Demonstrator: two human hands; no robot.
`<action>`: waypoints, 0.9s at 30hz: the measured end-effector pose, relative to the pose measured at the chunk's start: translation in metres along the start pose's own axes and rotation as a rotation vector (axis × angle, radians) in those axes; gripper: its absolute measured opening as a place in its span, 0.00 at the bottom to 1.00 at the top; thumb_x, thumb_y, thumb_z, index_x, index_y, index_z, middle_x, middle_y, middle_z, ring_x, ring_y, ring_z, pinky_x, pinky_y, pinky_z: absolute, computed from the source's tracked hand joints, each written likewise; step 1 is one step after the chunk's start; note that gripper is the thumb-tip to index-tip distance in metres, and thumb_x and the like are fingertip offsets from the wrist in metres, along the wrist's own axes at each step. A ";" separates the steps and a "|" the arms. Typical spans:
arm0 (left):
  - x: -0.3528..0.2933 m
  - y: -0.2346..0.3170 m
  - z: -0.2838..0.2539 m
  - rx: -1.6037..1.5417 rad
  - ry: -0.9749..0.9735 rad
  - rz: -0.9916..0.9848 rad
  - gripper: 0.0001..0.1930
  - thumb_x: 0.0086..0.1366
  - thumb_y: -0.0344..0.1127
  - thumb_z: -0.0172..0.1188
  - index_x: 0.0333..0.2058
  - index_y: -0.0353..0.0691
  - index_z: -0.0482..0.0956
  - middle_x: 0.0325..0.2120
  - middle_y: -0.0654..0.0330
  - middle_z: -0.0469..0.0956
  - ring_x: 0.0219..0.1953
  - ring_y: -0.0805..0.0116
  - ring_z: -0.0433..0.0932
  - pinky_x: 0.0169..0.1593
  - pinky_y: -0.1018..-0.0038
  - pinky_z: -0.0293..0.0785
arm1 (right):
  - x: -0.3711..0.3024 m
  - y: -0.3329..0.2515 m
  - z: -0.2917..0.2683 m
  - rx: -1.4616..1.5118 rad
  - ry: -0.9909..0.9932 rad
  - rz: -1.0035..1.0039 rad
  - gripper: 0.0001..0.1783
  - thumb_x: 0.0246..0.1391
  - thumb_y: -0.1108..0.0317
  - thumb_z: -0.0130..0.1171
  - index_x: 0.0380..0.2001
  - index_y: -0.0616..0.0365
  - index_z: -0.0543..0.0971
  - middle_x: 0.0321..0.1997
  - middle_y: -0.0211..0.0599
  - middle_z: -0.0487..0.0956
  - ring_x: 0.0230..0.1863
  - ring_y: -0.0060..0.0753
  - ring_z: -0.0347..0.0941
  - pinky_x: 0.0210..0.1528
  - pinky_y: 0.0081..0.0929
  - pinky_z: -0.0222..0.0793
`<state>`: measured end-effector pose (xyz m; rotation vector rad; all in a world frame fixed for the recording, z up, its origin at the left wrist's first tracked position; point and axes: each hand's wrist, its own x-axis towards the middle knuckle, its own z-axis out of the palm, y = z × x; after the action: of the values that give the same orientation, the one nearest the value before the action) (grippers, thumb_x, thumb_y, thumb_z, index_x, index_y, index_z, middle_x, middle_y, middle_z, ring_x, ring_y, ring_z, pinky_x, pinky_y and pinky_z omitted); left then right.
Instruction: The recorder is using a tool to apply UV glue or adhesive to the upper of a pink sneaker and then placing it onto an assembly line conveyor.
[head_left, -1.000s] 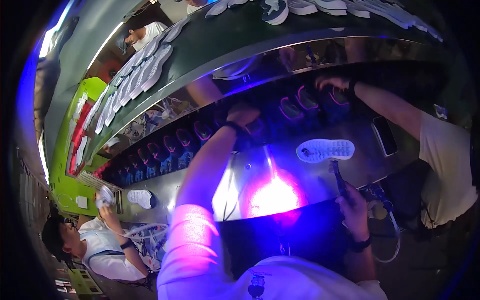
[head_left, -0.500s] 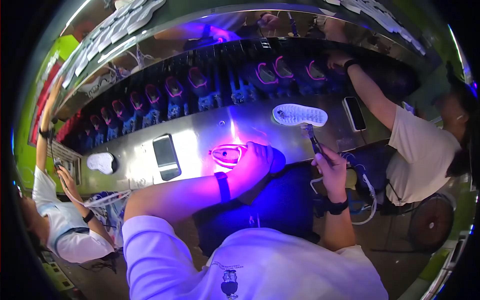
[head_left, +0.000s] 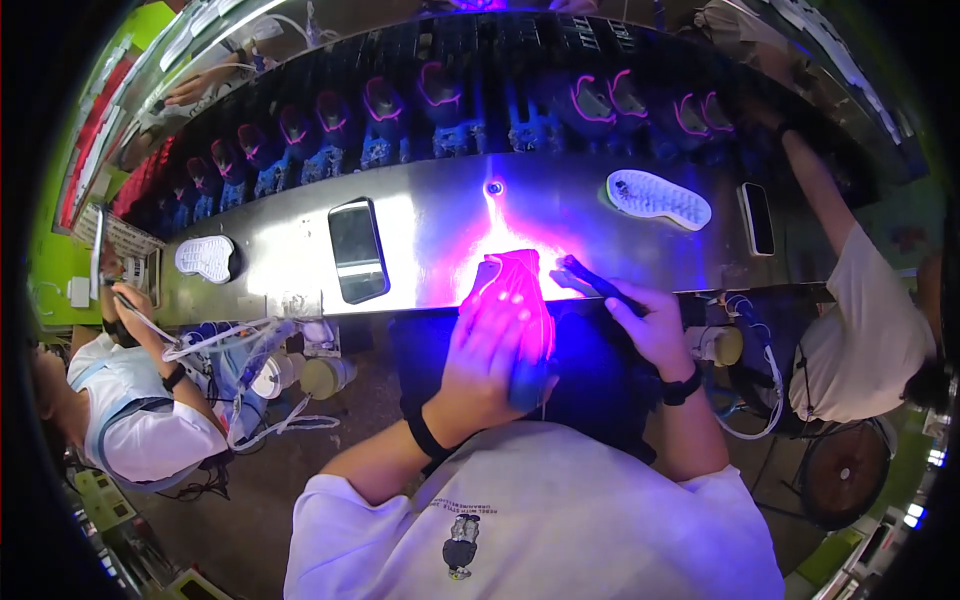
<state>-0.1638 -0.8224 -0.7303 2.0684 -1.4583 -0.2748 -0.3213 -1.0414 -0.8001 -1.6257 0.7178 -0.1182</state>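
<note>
My left hand [head_left: 490, 345] is wrapped over a shoe upper [head_left: 533, 275] at the table's front edge. Strong pink and violet light falls on the upper, showing pale lines along its side; the hand hides much of it. In my right hand [head_left: 648, 322] is a dark-handled brush [head_left: 592, 279], its head pointing left toward the shoe upper, close to it. Whether the bristles touch it I cannot tell in the glare. Beyond the brush, to the right, a white shoe sole [head_left: 660, 199] lies with its patterned face up.
A phone [head_left: 358, 250] lies left on the metal table [head_left: 285, 225], another phone [head_left: 757, 220] far right. A second white sole [head_left: 204, 257] sits at the left. Behind stands a row of dark shoe uppers [head_left: 383, 98] with pink edging. Co-workers [head_left: 150, 405] [head_left: 862, 325] are on both sides.
My left hand has turned the shoe upper, so its pink-rimmed opening no longer shows. My right hand has brought the brush from the white sole to beside the upper. The view has shifted.
</note>
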 end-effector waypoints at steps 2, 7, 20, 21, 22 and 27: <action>-0.023 -0.001 0.012 0.030 -0.020 0.006 0.37 0.56 0.47 0.69 0.59 0.29 0.71 0.57 0.42 0.73 0.63 0.44 0.71 0.68 0.42 0.58 | 0.007 0.005 0.015 0.119 -0.065 0.041 0.17 0.61 0.71 0.64 0.53 0.63 0.82 0.44 0.36 0.86 0.44 0.24 0.79 0.51 0.26 0.73; -0.036 -0.006 0.022 0.073 -0.060 0.075 0.33 0.59 0.44 0.67 0.57 0.27 0.71 0.58 0.39 0.73 0.62 0.41 0.72 0.68 0.40 0.58 | 0.006 0.020 0.029 0.085 -0.023 0.143 0.18 0.61 0.70 0.65 0.53 0.63 0.82 0.44 0.34 0.85 0.44 0.22 0.78 0.52 0.24 0.72; -0.031 -0.014 0.012 0.083 -0.158 0.148 0.26 0.62 0.33 0.55 0.59 0.28 0.72 0.58 0.43 0.74 0.64 0.48 0.72 0.70 0.43 0.56 | -0.035 0.030 0.027 0.089 -0.082 0.094 0.19 0.62 0.69 0.63 0.55 0.63 0.81 0.40 0.33 0.85 0.38 0.21 0.78 0.46 0.23 0.74; -0.031 -0.014 0.012 0.084 -0.167 0.153 0.27 0.62 0.34 0.56 0.59 0.28 0.71 0.58 0.43 0.74 0.64 0.48 0.72 0.70 0.43 0.56 | -0.037 0.030 0.023 0.092 -0.080 0.095 0.19 0.62 0.69 0.63 0.55 0.63 0.81 0.40 0.33 0.85 0.38 0.21 0.78 0.46 0.23 0.74; -0.031 -0.014 0.012 0.085 -0.177 0.157 0.27 0.62 0.34 0.56 0.59 0.28 0.71 0.58 0.43 0.74 0.64 0.48 0.71 0.70 0.42 0.56 | -0.039 0.027 0.019 0.158 -0.138 0.153 0.19 0.62 0.69 0.63 0.55 0.63 0.81 0.37 0.31 0.84 0.36 0.20 0.77 0.42 0.22 0.73; -0.022 -0.009 0.010 0.081 -0.202 0.150 0.28 0.62 0.34 0.55 0.60 0.28 0.70 0.60 0.42 0.72 0.66 0.46 0.69 0.70 0.41 0.55 | -0.066 0.017 0.002 0.325 -0.235 0.252 0.21 0.61 0.72 0.62 0.56 0.68 0.79 0.35 0.27 0.80 0.33 0.17 0.72 0.39 0.19 0.70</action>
<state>-0.1703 -0.8040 -0.7472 2.0293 -1.7622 -0.3788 -0.3791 -1.0065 -0.7953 -1.2056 0.6768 0.1313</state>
